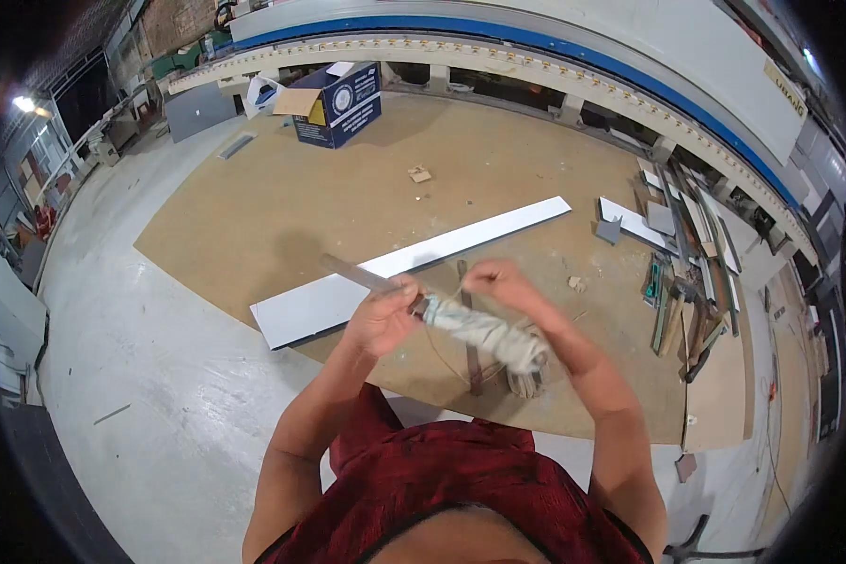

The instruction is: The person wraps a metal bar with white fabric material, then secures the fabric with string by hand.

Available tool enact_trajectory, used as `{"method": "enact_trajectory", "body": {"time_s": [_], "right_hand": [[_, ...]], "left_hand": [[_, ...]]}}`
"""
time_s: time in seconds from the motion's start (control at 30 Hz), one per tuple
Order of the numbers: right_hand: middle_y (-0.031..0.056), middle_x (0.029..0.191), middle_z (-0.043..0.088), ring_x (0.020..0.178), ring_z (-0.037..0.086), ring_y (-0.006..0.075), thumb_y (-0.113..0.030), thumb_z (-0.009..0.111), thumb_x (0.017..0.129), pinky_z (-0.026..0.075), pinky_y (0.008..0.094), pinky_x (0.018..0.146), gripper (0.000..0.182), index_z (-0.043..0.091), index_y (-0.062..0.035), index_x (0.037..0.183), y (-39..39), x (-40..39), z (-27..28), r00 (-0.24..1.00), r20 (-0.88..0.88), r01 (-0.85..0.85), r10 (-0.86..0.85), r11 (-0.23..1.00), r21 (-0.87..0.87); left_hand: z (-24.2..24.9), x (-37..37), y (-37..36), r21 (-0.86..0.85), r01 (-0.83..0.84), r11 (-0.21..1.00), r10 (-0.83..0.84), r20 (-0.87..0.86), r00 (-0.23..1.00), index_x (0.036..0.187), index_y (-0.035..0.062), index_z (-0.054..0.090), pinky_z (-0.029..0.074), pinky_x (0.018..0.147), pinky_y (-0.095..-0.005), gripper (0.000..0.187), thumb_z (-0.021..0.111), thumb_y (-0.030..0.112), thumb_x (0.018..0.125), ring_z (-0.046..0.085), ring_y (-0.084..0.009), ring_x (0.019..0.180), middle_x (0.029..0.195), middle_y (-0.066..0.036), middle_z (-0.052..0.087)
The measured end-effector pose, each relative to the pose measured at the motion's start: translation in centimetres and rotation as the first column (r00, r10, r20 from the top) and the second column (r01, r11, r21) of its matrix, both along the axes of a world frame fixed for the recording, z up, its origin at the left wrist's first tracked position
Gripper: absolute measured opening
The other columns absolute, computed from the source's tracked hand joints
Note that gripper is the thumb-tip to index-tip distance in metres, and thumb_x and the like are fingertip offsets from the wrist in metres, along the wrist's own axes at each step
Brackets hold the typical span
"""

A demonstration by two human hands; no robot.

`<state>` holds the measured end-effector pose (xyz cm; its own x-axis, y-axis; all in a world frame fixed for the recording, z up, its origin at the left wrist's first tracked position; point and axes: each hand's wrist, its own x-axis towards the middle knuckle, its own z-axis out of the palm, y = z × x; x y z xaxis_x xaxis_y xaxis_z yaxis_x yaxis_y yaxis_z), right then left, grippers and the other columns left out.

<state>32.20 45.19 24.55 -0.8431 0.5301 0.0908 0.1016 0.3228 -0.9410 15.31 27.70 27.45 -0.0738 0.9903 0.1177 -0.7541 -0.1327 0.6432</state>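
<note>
My left hand is closed round a dark stick, near where a whitish cloth wrapping begins. The wrapped part slants down to the right, over a bundle of thin strands. Above the wrapping, my right hand is closed in a pinch; a thin cord seems to run between the hands and hangs in a loop below. A second dark bar lies on the board beneath. Behind my left hand a long white strip lies across the brown board.
A dark blue open box stands at the back left. Metal and wood offcuts are piled at the right, with a green-handled tool beside them. A long machine with a blue rail spans the back.
</note>
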Motion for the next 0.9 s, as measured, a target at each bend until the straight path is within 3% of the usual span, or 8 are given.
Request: {"method": "enact_trajectory", "body": {"time_s": [0.03, 0.13, 0.2, 0.3, 0.43, 0.5, 0.73, 0.9], "right_hand": [[0.0013, 0.082, 0.062, 0.072, 0.056, 0.0115, -0.013, 0.063, 0.075, 0.044, 0.0270, 0.064, 0.013, 0.062, -0.0022, 0.083, -1.4, -0.3, -1.3, 0.999, 0.032, -0.016, 0.022, 0.986, -0.168], [0.0044, 0.087, 0.062, 0.074, 0.059, 0.0119, -0.012, 0.063, 0.075, 0.046, 0.0239, 0.065, 0.022, 0.060, -0.0026, 0.095, -5.5, -0.9, -3.3, 0.967, -0.113, -0.212, 0.229, 0.966, 0.150], [0.0063, 0.085, 0.061, 0.074, 0.061, 0.0150, -0.010, 0.063, 0.076, 0.048, 0.0240, 0.062, 0.026, 0.059, -0.0015, 0.101, -6.6, -0.7, -5.9, 0.911, 0.195, -0.277, 0.365, 0.887, -0.369], [0.0080, 0.085, 0.062, 0.069, 0.063, 0.0189, -0.009, 0.059, 0.077, 0.048, 0.0251, 0.057, 0.028, 0.057, -0.0012, 0.104, -6.2, 0.5, -5.2, 0.932, 0.216, -0.121, 0.291, 0.811, -0.572], [0.0057, 0.077, 0.059, 0.060, 0.060, 0.0148, -0.006, 0.057, 0.078, 0.044, 0.0241, 0.048, 0.016, 0.059, -0.0014, 0.092, -1.1, 3.4, -5.7, 0.884, 0.245, 0.468, -0.399, 0.739, -0.484], [0.0047, 0.075, 0.058, 0.058, 0.058, 0.0116, -0.007, 0.055, 0.080, 0.042, 0.0224, 0.046, 0.011, 0.058, -0.0033, 0.089, -0.4, 4.7, -3.7, 0.733, -0.152, 0.650, -0.663, 0.749, -0.130], [0.0059, 0.090, 0.059, 0.063, 0.055, 0.0088, -0.013, 0.064, 0.077, 0.046, 0.0222, 0.049, 0.032, 0.052, -0.0029, 0.105, -9.8, 0.7, 2.0, 0.937, -0.184, 0.232, -0.296, 0.923, -0.306], [0.0050, 0.079, 0.060, 0.064, 0.056, 0.0089, -0.014, 0.060, 0.080, 0.047, 0.0221, 0.054, 0.030, 0.051, -0.0021, 0.107, -11.9, -2.0, -1.1, 0.971, -0.218, -0.081, -0.093, 0.733, -0.675]], "left_hand": [[0.4, -0.1, 0.0, 0.032, -0.012, 0.999, 0.013, -0.016, 1.000, 0.088, 0.0058, 0.055, 0.043, 0.076, -0.0325, 0.008, 0.056, 0.012, 0.083, 0.054, -0.0161, 0.083, 0.087, -0.007, 0.058], [0.0, -0.2, 0.7, 0.061, -0.181, 0.982, 0.187, -0.116, 0.975, 0.089, 0.0065, 0.055, 0.046, 0.074, -0.0358, 0.010, 0.055, 0.016, 0.084, 0.057, -0.0190, 0.082, 0.086, -0.007, 0.058], [-0.1, -0.5, 0.7, 0.023, -0.134, 0.991, 0.136, -0.089, 0.987, 0.093, 0.0063, 0.052, 0.048, 0.069, -0.0372, 0.015, 0.054, 0.018, 0.085, 0.059, -0.0213, 0.080, 0.085, -0.007, 0.058], [-0.6, -1.1, 0.5, -0.069, -0.166, 0.984, 0.155, -0.141, 0.978, 0.100, 0.0061, 0.048, 0.051, 0.060, -0.0371, 0.021, 0.052, 0.022, 0.087, 0.061, -0.0241, 0.076, 0.085, -0.008, 0.057], [-1.0, -1.3, 0.4, -0.090, -0.258, 0.962, 0.235, -0.210, 0.949, 0.104, 0.0057, 0.043, 0.051, 0.054, -0.0336, 0.027, 0.052, 0.024, 0.087, 0.062, -0.0247, 0.072, 0.087, -0.008, 0.055], [-1.4, -1.3, 0.6, -0.098, -0.293, 0.951, 0.267, -0.221, 0.938, 0.103, 0.0052, 0.044, 0.051, 0.054, -0.0336, 0.027, 0.052, 0.024, 0.087, 0.062, -0.0249, 0.071, 0.089, -0.009, 0.054], [-1.5, 0.7, 1.7, -0.042, -0.363, 0.931, 0.339, -0.275, 0.900, 0.101, 0.0031, 0.046, 0.050, 0.056, -0.0316, 0.026, 0.052, 0.024, 0.087, 0.061, -0.0244, 0.071, 0.093, -0.009, 0.053], [-1.0, 1.1, 1.5, -0.015, -0.432, 0.902, 0.396, -0.373, 0.839, 0.100, 0.0018, 0.047, 0.049, 0.056, -0.0290, 0.028, 0.053, 0.025, 0.086, 0.061, -0.0211, 0.071, 0.092, -0.009, 0.054]]}}
